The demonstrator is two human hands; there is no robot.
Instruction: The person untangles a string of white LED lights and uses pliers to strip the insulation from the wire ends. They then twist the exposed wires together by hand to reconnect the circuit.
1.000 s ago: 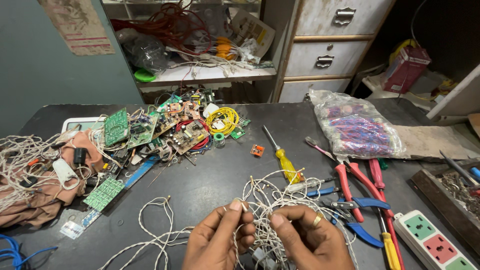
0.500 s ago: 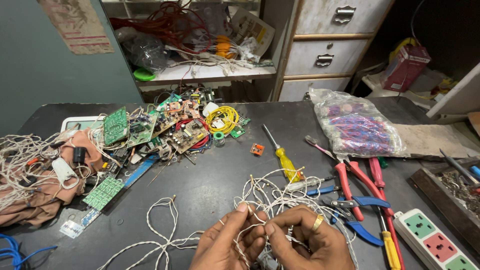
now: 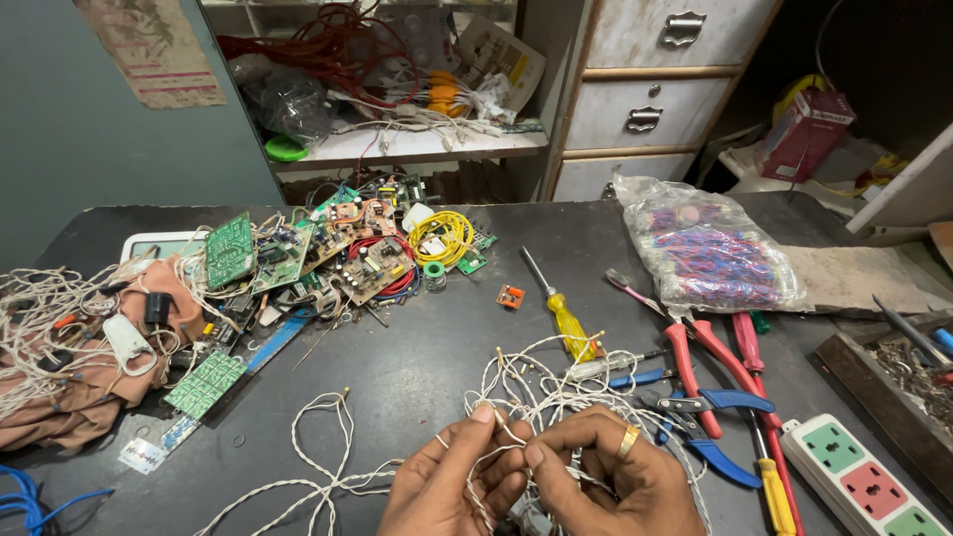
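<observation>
Both my hands work close together at the near edge of the dark table. My left hand [image 3: 452, 486] pinches a strand of the tangled white twisted wire [image 3: 556, 392] between thumb and forefinger. My right hand [image 3: 611, 481], a gold ring on one finger, grips the same bundle just to the right. A loose loop of that white wire [image 3: 318, 457] trails away to the left across the tabletop. Parts of the bundle are hidden behind my fingers.
A yellow-handled screwdriver [image 3: 566, 318], red and blue pliers [image 3: 710, 392] and a white power strip [image 3: 859, 476] lie to the right. Green circuit boards [image 3: 298, 258], a yellow wire coil [image 3: 442, 236] and a bag of coloured wires [image 3: 710, 248] sit farther back. More white wire on cloth [image 3: 60, 337] lies left.
My hands have closed in toward each other and risen slightly, fingertips now nearly touching on the white wire. The loose loop on the left has shifted a little.
</observation>
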